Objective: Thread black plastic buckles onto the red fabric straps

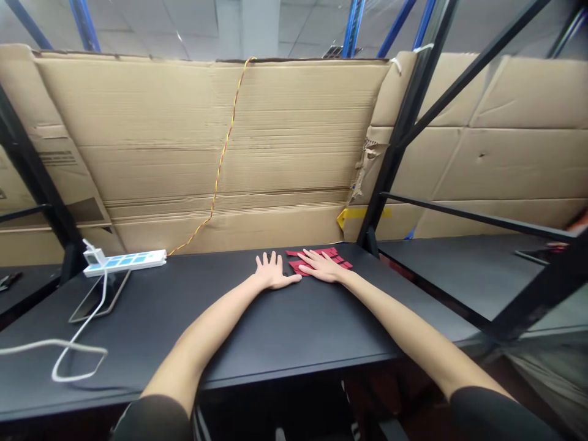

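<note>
Black tabletop [294,324] against corrugated cardboard sheets [215,122]. Item: right hand's fingers [313,258], spread flat, resting on flat red pieces [340,260], pinching nothing. Item: left hand [275,271], open and palm down on the tabletop just beside the pieces, thumb pointing toward them, holding nothing. Pieces: one loose group near the table's far edge, lying flat, none lifted. Farther left: white power strip [124,262], tablet [98,297], white cable [46,344].

"What's on the black table [239,324] in my feed?"

"Red pieces [342,263] near the far edge."

"And to my left?"

"A white power strip [124,263], a tablet [113,288], and a white cable [59,344] lying across it."
</note>
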Demonstrator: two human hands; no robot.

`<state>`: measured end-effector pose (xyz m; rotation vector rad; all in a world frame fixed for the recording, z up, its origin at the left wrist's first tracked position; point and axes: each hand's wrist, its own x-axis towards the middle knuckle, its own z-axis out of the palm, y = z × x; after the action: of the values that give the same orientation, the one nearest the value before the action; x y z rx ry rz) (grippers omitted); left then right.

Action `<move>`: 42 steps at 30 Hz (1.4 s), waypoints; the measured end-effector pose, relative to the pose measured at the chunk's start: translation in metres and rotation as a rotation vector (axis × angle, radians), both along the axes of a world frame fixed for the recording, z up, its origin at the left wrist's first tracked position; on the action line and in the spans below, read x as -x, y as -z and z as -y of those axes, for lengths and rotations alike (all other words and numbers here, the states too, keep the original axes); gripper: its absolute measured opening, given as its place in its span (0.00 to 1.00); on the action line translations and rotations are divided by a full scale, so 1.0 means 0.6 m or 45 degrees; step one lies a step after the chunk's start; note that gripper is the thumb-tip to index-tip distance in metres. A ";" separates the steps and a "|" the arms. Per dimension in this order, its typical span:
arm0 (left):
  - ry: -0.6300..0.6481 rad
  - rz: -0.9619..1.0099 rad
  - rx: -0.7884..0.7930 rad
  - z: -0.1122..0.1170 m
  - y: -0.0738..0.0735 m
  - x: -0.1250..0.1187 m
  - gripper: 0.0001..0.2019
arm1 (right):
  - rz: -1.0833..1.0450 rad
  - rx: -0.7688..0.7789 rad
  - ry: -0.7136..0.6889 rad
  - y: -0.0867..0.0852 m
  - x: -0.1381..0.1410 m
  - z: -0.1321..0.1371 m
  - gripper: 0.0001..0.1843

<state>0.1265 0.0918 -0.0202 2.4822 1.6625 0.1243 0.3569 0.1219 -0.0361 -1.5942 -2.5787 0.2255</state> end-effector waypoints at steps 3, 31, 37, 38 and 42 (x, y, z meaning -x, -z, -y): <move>-0.006 -0.023 0.000 -0.021 0.001 -0.011 0.56 | 0.032 0.006 0.019 0.005 -0.002 -0.015 0.43; 0.453 0.017 -0.170 0.113 -0.022 0.141 0.36 | -0.248 -0.818 -0.390 -0.018 0.104 0.095 0.16; 0.488 -0.004 -0.111 0.104 -0.025 0.126 0.36 | -0.234 -0.899 -0.208 -0.013 0.085 0.094 0.13; 0.489 -0.002 -0.113 0.104 -0.025 0.126 0.35 | -0.216 -0.900 -0.176 -0.012 0.080 0.095 0.12; 0.445 0.028 -0.147 0.106 -0.022 0.130 0.35 | -0.130 -0.865 -0.053 -0.015 0.051 0.092 0.11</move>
<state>0.0483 0.0282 -0.0072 2.7996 1.2197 0.2094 0.3263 0.0668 -0.0273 -1.2309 -2.2453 -0.5013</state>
